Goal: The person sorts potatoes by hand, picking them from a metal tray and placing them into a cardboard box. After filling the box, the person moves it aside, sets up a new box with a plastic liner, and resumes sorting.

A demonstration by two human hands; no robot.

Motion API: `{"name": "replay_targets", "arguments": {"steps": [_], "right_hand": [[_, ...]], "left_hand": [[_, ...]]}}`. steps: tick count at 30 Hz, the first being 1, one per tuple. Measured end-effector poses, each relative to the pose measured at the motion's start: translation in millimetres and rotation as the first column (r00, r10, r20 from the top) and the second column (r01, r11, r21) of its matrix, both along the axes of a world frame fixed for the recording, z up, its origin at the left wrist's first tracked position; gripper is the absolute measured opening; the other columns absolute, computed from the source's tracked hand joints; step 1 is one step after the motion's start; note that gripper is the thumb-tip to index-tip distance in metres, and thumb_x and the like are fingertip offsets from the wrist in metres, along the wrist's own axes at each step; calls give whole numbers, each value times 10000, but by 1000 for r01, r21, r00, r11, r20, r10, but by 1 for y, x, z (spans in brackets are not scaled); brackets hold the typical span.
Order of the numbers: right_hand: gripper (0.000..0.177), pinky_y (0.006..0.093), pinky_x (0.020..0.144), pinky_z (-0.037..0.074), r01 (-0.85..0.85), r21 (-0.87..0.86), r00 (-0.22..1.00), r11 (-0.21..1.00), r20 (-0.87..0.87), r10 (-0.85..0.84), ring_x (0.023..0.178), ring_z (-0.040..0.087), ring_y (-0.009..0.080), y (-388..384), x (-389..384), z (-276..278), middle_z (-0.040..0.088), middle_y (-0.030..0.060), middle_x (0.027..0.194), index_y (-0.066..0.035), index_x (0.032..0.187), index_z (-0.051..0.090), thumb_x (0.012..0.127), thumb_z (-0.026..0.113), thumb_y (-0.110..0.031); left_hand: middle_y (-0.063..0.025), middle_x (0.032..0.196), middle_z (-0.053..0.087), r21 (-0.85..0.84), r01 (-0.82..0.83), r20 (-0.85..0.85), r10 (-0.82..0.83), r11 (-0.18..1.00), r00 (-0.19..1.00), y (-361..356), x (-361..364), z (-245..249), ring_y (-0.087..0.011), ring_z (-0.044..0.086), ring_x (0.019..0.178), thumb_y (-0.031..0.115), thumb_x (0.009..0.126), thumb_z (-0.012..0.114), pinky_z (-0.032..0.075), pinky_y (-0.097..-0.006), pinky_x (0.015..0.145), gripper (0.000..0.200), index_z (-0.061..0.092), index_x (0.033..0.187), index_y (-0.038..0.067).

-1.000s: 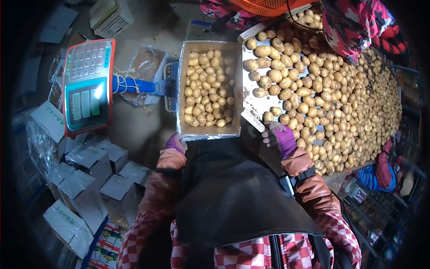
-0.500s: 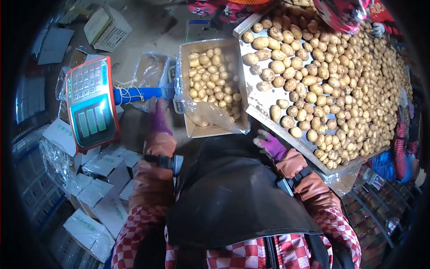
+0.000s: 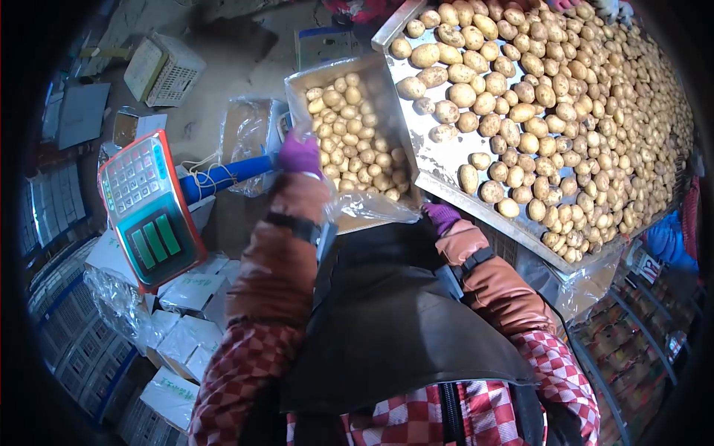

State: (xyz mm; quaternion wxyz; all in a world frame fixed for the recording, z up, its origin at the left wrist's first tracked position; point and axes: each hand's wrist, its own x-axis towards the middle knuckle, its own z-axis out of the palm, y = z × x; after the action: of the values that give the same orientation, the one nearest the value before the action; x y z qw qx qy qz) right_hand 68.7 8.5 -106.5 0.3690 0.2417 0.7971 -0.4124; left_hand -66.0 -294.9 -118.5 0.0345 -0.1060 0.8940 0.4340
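Note:
A cardboard box lined with clear plastic film holds many small potatoes. My left hand, in a purple glove, grips the left side of the box, with the fingers over its edge and liner. At the near right corner my right hand, also purple-gloved, is closed against the box; its fingertips are partly hidden. To the left stands a digital scale with a red frame, a keypad and a blue post that reaches toward the box.
A metal sorting table heaped with potatoes fills the right side. Another person's gloved hand is at its far edge. White cartons are stacked at lower left. A plastic crate and a film-lined box stand beyond the scale.
My left hand has moved right, from beside the scale's post onto the box's left side. My right hand has closed in on the box's near right corner. The view has shifted slightly.

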Motion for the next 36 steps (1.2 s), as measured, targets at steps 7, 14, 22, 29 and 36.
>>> {"name": "replay_targets", "arguments": {"steps": [7,14,22,29,36], "right_hand": [[622,394,807,484,-170,-839,945,517,11,328,1081,587,224,-67,-39,37,619,126,1141,-24,1242,537,773,757,-368],[304,388,732,477,-618,-471,733,629,-56,678,804,623,253,-99,-3,-41,641,113,894,-37,947,620,835,661,-317],[236,385,670,489,-608,-265,718,748,-586,376,724,616,297,-64,-38,13,637,150,852,-38,961,635,876,601,-255],[402,294,913,474,12,-773,786,634,-385,-484,1067,588,183,-40,-90,179,609,108,1163,24,1264,527,884,601,-86],[391,378,934,488,56,-830,791,556,-303,-532,1082,596,253,15,-64,187,586,143,1170,40,1285,494,916,530,-87]], "left_hand": [[-110,923,644,-71,453,20,-452,889,892,26,45,7,-326,616,875,112,836,570,499,-410,784,170,698,942,152],[-181,1087,647,-26,673,477,-583,739,658,-1,25,-22,-351,637,954,263,877,606,495,-415,826,268,671,1064,82],[-77,1246,587,634,87,-277,120,768,953,65,-129,70,-178,584,1082,28,891,597,473,-322,910,424,528,1308,67],[-208,1428,406,184,53,-347,14,982,938,14,-30,100,-327,425,1313,265,778,746,347,-393,1077,812,335,1434,21],[-183,1361,478,-127,-183,523,222,975,823,24,90,32,-317,495,1218,557,710,751,397,-414,1007,922,387,1414,85]]}}
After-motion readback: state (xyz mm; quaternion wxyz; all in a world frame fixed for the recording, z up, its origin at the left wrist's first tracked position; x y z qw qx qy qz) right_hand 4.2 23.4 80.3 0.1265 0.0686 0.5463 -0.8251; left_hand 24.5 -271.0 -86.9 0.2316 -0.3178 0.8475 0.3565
